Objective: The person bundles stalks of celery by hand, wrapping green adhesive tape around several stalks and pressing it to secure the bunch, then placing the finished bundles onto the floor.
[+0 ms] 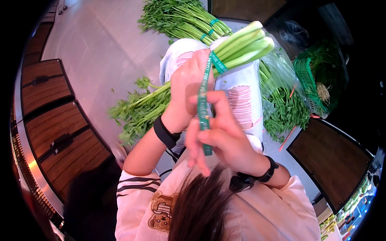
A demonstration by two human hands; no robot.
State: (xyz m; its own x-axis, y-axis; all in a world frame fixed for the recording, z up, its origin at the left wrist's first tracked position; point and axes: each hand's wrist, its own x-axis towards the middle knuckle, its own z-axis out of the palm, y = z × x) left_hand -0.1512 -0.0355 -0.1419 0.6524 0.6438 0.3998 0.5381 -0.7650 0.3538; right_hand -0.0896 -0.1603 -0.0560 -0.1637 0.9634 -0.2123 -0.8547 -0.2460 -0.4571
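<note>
Head view shows us far heaps of tied greens on the floor, then our own bunch of celery across our lap. Our left hand fingers clench its stalks, while our right hand fingers pinch the green band wrapped near the cut ends.

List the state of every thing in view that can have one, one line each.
Left hand: closed around the celery bunch.
Right hand: pinching the green tape, pulled taut.
Celery bunch: held up, stalk ends up, leaves hanging down, tape wrapped round the stalks.
Green tape: stretched from the stalks to the right hand.
Bundles on the floor: lying flat, already banded.
Plastic bag of greens: open, part full.
</note>
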